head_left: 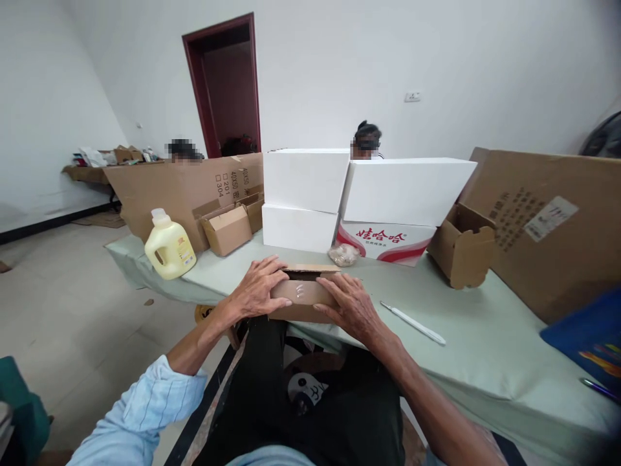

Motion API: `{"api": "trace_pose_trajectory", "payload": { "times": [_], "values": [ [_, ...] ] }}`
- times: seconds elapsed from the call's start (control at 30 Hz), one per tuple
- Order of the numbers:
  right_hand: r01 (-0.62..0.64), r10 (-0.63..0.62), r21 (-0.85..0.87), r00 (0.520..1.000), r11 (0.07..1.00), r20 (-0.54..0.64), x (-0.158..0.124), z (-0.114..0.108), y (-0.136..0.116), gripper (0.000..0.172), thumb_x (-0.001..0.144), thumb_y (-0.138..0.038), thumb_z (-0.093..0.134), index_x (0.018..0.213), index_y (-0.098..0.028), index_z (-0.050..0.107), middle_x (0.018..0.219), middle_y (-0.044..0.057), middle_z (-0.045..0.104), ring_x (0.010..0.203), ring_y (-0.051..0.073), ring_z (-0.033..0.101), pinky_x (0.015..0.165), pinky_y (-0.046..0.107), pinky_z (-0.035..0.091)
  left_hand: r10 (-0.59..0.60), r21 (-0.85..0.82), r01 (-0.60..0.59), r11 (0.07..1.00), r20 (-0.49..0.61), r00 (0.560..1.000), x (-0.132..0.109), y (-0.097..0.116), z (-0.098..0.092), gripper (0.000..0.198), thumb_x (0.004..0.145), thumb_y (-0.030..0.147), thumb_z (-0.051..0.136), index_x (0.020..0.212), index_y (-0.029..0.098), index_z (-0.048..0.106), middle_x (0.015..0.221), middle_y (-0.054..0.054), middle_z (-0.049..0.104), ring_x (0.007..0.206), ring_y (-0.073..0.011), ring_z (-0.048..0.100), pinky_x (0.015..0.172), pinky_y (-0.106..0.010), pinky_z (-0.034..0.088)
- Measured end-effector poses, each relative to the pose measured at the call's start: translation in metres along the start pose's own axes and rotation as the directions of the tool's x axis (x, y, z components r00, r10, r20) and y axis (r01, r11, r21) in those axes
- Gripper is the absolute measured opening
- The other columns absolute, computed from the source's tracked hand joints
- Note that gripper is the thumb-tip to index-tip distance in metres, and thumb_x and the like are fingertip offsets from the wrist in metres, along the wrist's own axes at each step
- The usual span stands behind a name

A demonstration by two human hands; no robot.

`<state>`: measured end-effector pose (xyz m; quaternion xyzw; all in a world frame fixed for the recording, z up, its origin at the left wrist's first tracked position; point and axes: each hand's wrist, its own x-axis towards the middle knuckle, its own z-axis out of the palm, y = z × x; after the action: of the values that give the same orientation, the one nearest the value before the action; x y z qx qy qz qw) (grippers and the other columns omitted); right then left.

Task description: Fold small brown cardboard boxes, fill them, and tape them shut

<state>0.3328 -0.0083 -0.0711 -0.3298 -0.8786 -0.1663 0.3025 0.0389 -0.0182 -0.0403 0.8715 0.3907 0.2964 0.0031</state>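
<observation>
A small brown cardboard box (301,293) lies at the table's near edge, right in front of me. Its upper flap is partly raised, and a dark gap shows behind the front flap. My left hand (262,288) grips the box's left end, thumb on the front face and fingers over the top. On the right end, my right hand (348,303) holds it in much the same way. A slim white pen-like tool (412,322) with a narrow tip lies to the right of my right hand. Just behind the box sits a crumpled clear plastic bundle (344,254).
White boxes (305,181) and a red-printed carton (388,243) stand across the table's back. At left are a yellow jug (169,246) and a small carton (227,230); at right, an open carton (460,246), large cardboard (548,220) and a blue bag (589,336). Two people sit beyond.
</observation>
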Motion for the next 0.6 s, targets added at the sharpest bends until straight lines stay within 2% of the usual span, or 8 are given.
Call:
{"api": "trace_pose_trajectory", "payload": {
  "times": [0.13, 0.27, 0.43, 0.6],
  "values": [
    [-0.015, 0.014, 0.016, 1.000, 1.000, 0.012, 0.004, -0.001, -0.004, 0.046, 0.103, -0.049, 0.062, 0.137, -0.018, 0.063, 0.116, 0.015, 0.069, 0.108, 0.032, 0.060, 0.090, 0.044, 0.047, 0.004, -0.099, -0.001, 0.995, 0.033, 0.999, 0.023, 0.005, 0.006, 0.026, 0.087, 0.033, 0.078, 0.111, 0.026, 0.077, 0.135, -0.010, 0.068, 0.130, -0.0354, 0.060, 0.111, -0.056, 0.046],
    [-0.022, 0.021, 0.025, 0.999, 0.999, 0.036, 0.007, -0.001, -0.007, 0.046, 0.102, -0.049, 0.064, 0.137, -0.019, 0.062, 0.117, 0.014, 0.070, 0.107, 0.031, 0.061, 0.089, 0.043, 0.046, -0.035, -0.099, 0.041, 0.994, 0.062, 0.997, 0.036, 0.003, 0.010, 0.012, 0.093, 0.029, 0.070, 0.095, 0.026, 0.080, 0.125, -0.009, 0.069, 0.120, -0.0323, 0.064, 0.107, -0.055, 0.048],
    [-0.039, 0.038, 0.019, 0.998, 0.999, 0.051, 0.010, 0.001, -0.005, 0.047, 0.099, -0.049, 0.068, 0.136, -0.019, 0.063, 0.117, 0.014, 0.069, 0.107, 0.032, 0.062, 0.088, 0.044, 0.046, -0.101, -0.177, 0.105, 0.979, 0.031, 0.994, 0.042, -0.001, 0.013, 0.013, 0.089, 0.022, 0.070, 0.084, 0.027, 0.082, 0.121, -0.006, 0.071, 0.118, -0.0311, 0.066, 0.107, -0.056, 0.049],
    [-0.042, 0.043, -0.009, 0.998, 0.999, 0.047, 0.012, 0.006, -0.004, 0.047, 0.098, -0.047, 0.071, 0.134, -0.018, 0.063, 0.116, 0.014, 0.069, 0.107, 0.032, 0.060, 0.089, 0.044, 0.045, -0.165, -0.310, 0.142, 0.940, -0.046, 0.985, 0.043, -0.005, 0.019, 0.013, 0.082, 0.017, 0.075, 0.080, 0.027, 0.083, 0.109, -0.004, 0.075, 0.107, -0.0269, 0.071, 0.098, -0.046, 0.055]
  ]
}}
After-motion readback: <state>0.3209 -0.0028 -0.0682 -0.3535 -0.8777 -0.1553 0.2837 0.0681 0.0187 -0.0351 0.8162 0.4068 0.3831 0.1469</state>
